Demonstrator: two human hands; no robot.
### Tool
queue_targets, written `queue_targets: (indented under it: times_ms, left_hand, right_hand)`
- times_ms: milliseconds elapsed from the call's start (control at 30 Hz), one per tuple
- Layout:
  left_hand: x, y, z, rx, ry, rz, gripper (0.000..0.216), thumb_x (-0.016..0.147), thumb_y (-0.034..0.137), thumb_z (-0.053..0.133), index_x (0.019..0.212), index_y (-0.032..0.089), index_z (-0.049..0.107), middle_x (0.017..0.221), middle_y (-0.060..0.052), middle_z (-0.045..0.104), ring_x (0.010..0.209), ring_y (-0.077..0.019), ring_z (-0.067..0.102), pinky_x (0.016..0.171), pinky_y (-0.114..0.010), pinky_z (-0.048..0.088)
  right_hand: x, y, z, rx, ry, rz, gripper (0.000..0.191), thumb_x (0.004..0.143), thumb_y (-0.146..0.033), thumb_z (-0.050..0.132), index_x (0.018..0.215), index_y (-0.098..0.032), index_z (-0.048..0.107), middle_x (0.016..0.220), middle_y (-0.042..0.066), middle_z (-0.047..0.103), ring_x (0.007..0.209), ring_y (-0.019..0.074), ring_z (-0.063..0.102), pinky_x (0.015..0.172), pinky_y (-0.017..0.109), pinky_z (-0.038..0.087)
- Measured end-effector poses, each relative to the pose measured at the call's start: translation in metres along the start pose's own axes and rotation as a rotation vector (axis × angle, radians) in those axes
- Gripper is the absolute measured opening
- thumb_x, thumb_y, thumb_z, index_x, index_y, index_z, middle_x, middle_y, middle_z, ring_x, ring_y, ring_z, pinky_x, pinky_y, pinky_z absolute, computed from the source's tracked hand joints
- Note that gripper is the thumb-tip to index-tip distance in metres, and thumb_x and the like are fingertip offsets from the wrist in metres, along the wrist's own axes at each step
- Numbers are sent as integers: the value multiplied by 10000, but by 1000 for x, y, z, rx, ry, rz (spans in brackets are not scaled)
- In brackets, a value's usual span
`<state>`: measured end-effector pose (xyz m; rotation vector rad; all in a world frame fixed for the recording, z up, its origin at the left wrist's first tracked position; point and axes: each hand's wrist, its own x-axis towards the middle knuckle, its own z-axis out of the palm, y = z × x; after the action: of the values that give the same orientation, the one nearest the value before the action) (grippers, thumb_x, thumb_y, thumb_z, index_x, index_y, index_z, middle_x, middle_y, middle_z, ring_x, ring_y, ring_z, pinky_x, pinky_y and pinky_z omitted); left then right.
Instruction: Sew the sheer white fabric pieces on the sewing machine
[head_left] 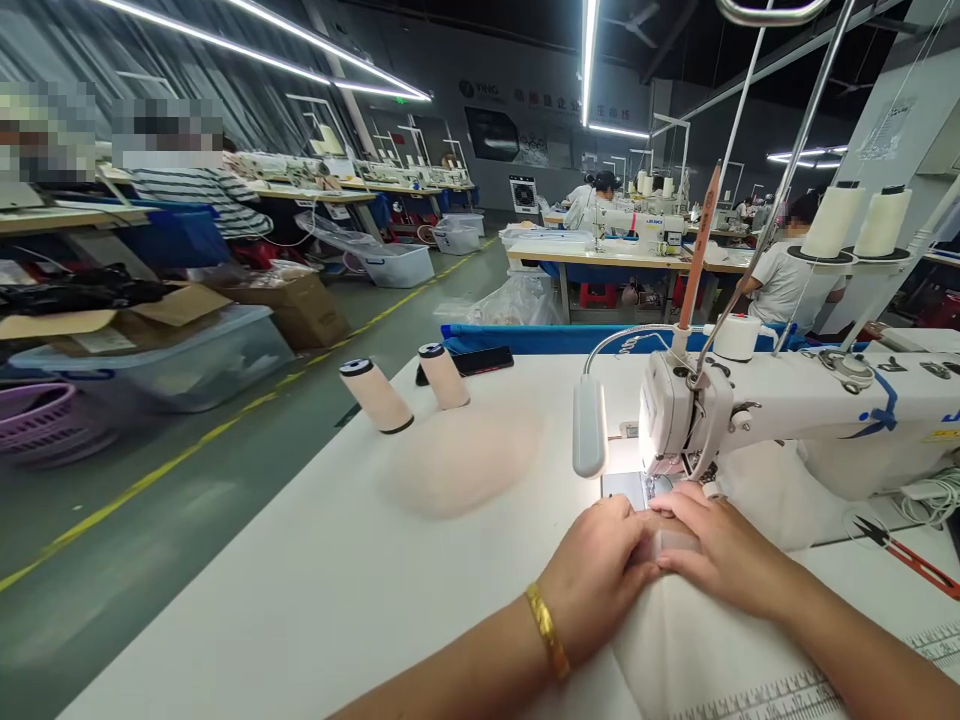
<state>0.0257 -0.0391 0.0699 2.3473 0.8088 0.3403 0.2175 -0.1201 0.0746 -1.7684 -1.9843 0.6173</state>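
Note:
My left hand (596, 570), with a gold bangle on its wrist, and my right hand (720, 545) lie side by side on a piece of white fabric (697, 650) just in front of the needle of a white sewing machine (795, 410). Both hands rest flat on the cloth with fingers pressed down, fingertips close to the presser foot. A small lamp (589, 425) on a flexible neck lights the needle area. The fabric runs from the needle back towards me between my forearms.
Two thread cones (375, 395) lie and stand on the white table (300, 580), beside a pale pink cloth heap (457, 460) and a black phone (480, 362). Red-handled snips (907, 560) lie at right. Other workers sit at tables beyond; bins and boxes line the aisle at left.

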Motion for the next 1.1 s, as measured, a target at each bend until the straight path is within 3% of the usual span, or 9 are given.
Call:
queue_targets:
  times_ms: [67,167,267,400,533,733,867,1000,1100]
  left_hand:
    - [1,-1,-2,-56,-15,26,269,864,293,632,686,208,448,814,-22,562,760,-202,491,686,-321,366]
    - [0,-1,-6,-216,-4,-14,221,841,251,586,699,221,420,703,25,523,663,-163,447,633,-293,350]
    - [0,0,-7,-368,6,-76,146,811,261,581,760,229,448,678,53,500,624,-144,421,598,-272,344]
    - [2,0,-3,-374,18,-95,253,802,387,650,761,226,458,710,39,511,661,-153,435,608,-272,338]
    - [3,0,-1,-315,35,-54,366,880,441,568,644,217,400,676,20,488,661,-159,433,633,-282,343]
    - [1,6,-10,-389,-26,44,340,943,442,527,733,215,668,740,-15,619,733,-192,530,733,-293,432]
    - [-1,5,-5,-401,67,-59,233,904,443,613,899,214,657,780,-5,637,722,-189,546,688,-285,439]
    - [-1,3,0,-352,101,-70,281,899,424,614,727,202,597,729,-7,619,692,-181,540,674,-287,432]
    - [-1,3,-1,-401,59,-22,283,921,413,582,791,208,728,817,-32,705,773,-206,604,736,-300,467]
  right_hand:
    - [-3,6,3,29,15,-25,252,964,-235,689,1202,-276,618,1179,48,641,1104,281,572,922,412,469]
    - [-6,9,7,87,50,-41,41,978,-209,647,970,-241,623,1028,26,645,999,249,582,861,375,461]
    - [-6,7,9,181,83,12,126,993,-224,607,871,-232,574,885,-2,634,859,212,581,751,321,439]
    - [-6,4,11,255,97,13,146,1012,-239,553,867,-236,573,887,-6,653,848,200,594,728,302,423]
    - [-7,2,11,277,132,4,167,1015,-272,533,854,-239,567,838,-11,629,820,198,572,727,302,414]
    - [-8,-3,11,324,171,28,116,998,-334,569,931,-248,609,846,-9,623,792,196,547,683,290,394]
    - [-9,-4,13,335,215,1,170,1003,-318,536,859,-241,584,844,-5,631,800,194,562,720,296,413]
    - [-10,-3,15,312,248,-18,179,999,-313,536,838,-243,569,798,-16,594,756,184,541,673,285,394]
    - [-10,-2,16,306,282,-11,155,988,-323,554,857,-246,581,800,-14,588,738,184,525,646,282,389]
